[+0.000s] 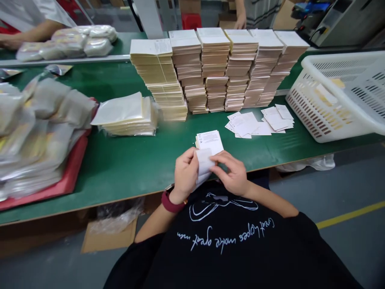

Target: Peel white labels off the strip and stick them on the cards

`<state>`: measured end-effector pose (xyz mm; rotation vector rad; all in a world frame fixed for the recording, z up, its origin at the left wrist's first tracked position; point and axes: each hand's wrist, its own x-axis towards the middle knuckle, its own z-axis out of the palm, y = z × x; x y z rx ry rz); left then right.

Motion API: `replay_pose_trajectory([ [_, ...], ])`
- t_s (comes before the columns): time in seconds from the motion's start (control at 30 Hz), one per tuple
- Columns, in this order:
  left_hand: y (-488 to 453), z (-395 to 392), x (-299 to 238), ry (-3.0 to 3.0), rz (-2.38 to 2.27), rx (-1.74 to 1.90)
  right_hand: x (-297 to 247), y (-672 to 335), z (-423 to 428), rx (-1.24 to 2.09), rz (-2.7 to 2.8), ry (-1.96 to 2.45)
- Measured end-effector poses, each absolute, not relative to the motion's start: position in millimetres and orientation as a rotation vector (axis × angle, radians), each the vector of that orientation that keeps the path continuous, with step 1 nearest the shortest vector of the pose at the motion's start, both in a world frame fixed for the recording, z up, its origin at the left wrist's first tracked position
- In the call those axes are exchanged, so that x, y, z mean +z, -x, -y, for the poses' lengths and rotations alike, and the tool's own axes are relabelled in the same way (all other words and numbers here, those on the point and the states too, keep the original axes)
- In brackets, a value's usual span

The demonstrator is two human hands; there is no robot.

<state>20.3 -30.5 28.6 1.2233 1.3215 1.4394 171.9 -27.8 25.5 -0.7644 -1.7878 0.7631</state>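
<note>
Near the front edge of the green table, my left hand (185,172) is closed on a folded white paper sheet (204,161). On the sheet's other side, the thumb and fingers of my right hand (232,171) pinch its edge. Just beyond my hands lies a small stack of printed white cards (210,140), partly covered by the sheet and fingers. Several loose white cards (245,123) are scattered farther to the right. Tall stacks of printed cards or booklets (215,60) stand in a row behind them.
A white plastic basket (331,98) stands at the right on the green table (126,168). Clear bags (126,112) lie in a pile at left, beside filled bags (39,132) in a red tray (72,172). A co-worker's arm (36,34) shows at upper left, another person's hand (240,21) behind the stacks.
</note>
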Motion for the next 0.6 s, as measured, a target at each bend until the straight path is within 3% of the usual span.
replay_pose_trajectory([
  [0.1,-9.8,40.7,28.9,-1.956,-1.479,1.564,21.5,-175.4,24.5,0.863,1.724,0.795],
  [0.2,1.1,47.6,29.2,-2.494,-1.308,1.497,21.3,-181.1,23.0,0.909,1.768,0.716],
  [0.43,-0.7,41.1,18.1,-2.476,-1.288,1.399,22.1,-190.0,19.5,0.226,1.813,0.725],
  [0.6,-0.8,27.1,-4.5,-2.627,-1.241,1.427,30.2,-201.1,-12.6,0.531,1.588,0.968],
])
